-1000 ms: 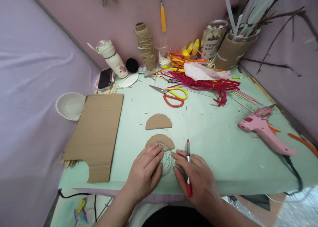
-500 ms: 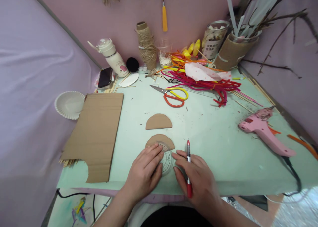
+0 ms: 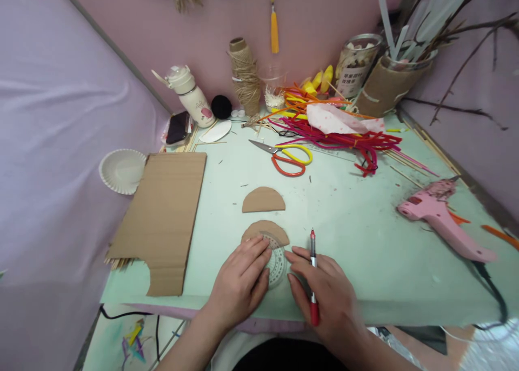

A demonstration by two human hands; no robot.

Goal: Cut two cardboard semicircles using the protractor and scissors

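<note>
My left hand point(image 3: 243, 276) lies with its fingers stretched flat over the left part of a clear plastic protractor point(image 3: 277, 265). Its fingertips reach the lower edge of a half-round cardboard piece point(image 3: 259, 230), which the protractor partly overlaps. A red-capped pen point(image 3: 313, 249) is held in my right hand point(image 3: 328, 290), tip pointing away from me. The right fingertips are close to the protractor's right edge. Just beyond lies a second cardboard half-circle point(image 3: 264, 200), flat on the table. What the left palm covers is hidden.
Scissors point(image 3: 290, 157) with red and yellow handles lie farther back. A large cardboard sheet point(image 3: 166, 214) is at left, by a paper plate point(image 3: 121, 171). On the right rests a pink glue gun point(image 3: 441, 219). Pipe cleaners point(image 3: 344, 138), a twine cone point(image 3: 245, 79) and a bottle point(image 3: 194, 100) line the back.
The whole scene sits slightly farther right in the picture, as the camera has turned a little. Both hands, the pen and the protractor keep their places relative to each other.
</note>
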